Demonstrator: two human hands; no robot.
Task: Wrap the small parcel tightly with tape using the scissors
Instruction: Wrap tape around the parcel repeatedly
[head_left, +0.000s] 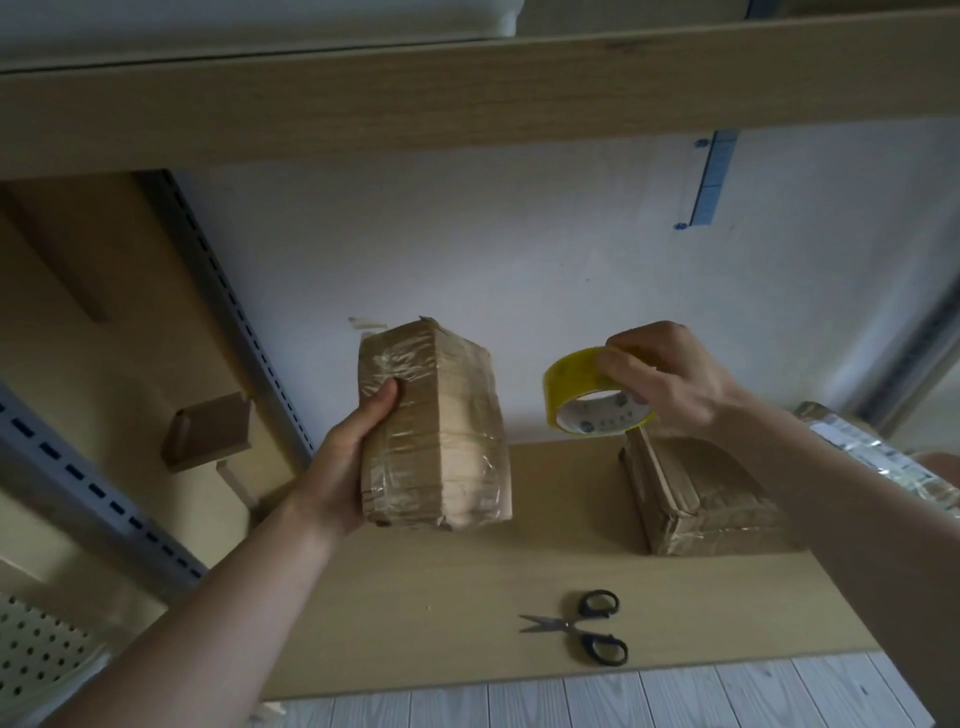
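My left hand (345, 457) grips a small brown cardboard parcel (441, 431) by its left side and holds it upright above the wooden shelf; clear tape covers much of it. My right hand (670, 379) holds a roll of yellow tape (587, 395) to the right of the parcel, fingers pinching its upper rim. The two are apart. Black-handled scissors (582, 626) lie open on the shelf near its front edge, blades pointing left, untouched.
A second taped cardboard parcel (701, 499) lies on the wooden shelf (415, 597) under my right hand. Another wrapped parcel (872, 452) sits at the far right. A small cardboard box (210, 431) rests at the left by a grey slotted upright (228, 291). A shelf board (467, 88) runs overhead.
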